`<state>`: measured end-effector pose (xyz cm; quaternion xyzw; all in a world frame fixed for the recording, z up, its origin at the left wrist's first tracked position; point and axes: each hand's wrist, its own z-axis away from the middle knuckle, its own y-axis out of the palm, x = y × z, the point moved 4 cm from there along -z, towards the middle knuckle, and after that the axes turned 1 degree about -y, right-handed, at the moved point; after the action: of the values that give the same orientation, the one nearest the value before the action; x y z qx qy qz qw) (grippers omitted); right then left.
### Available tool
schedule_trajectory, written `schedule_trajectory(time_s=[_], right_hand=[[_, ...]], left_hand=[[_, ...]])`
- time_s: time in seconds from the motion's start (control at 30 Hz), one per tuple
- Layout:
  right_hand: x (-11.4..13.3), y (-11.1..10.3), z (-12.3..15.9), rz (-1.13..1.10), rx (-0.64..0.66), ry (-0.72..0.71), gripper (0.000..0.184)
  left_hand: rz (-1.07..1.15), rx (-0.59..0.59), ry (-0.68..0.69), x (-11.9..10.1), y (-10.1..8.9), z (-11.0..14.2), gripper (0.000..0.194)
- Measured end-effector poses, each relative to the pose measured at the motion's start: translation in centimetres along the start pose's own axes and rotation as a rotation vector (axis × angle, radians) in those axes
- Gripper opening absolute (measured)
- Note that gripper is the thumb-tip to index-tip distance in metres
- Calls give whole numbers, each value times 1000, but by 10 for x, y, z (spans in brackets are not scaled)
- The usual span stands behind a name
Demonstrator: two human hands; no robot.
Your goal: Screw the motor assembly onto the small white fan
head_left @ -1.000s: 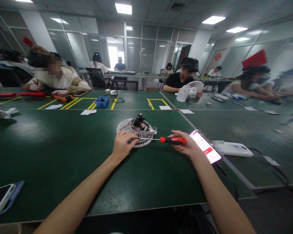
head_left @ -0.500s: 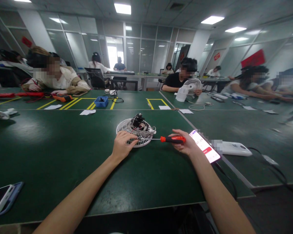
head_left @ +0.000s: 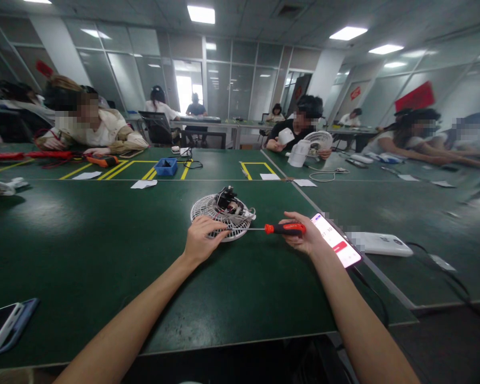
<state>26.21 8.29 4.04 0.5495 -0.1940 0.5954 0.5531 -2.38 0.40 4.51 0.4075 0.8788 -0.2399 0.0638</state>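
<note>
Right hand [head_left: 305,239] gripping a red-and-black screwdriver [head_left: 286,229], left hand [head_left: 201,239] with fingers pinched at its tip, white fan grille [head_left: 202,208] just beyond

White part [head_left: 285,136] raised by co-worker [head_left: 278,127], screwdriver [head_left: 285,229] shifted slightly right

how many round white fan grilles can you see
2: one grille lies on the green table by the left hand, another is by a co-worker's hand; others may be hidden.
</note>
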Motion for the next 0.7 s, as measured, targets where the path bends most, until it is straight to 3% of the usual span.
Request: schedule_trajectory(time_s=[0.43, 0.7], right_hand=[[1, 1, 2, -34, -80, 20, 27], [4, 14, 10, 16, -53, -42, 29]], left_hand=[[9, 7, 13, 0, 1, 3, 9], [-12, 51, -19, 2, -2, 0, 7]])
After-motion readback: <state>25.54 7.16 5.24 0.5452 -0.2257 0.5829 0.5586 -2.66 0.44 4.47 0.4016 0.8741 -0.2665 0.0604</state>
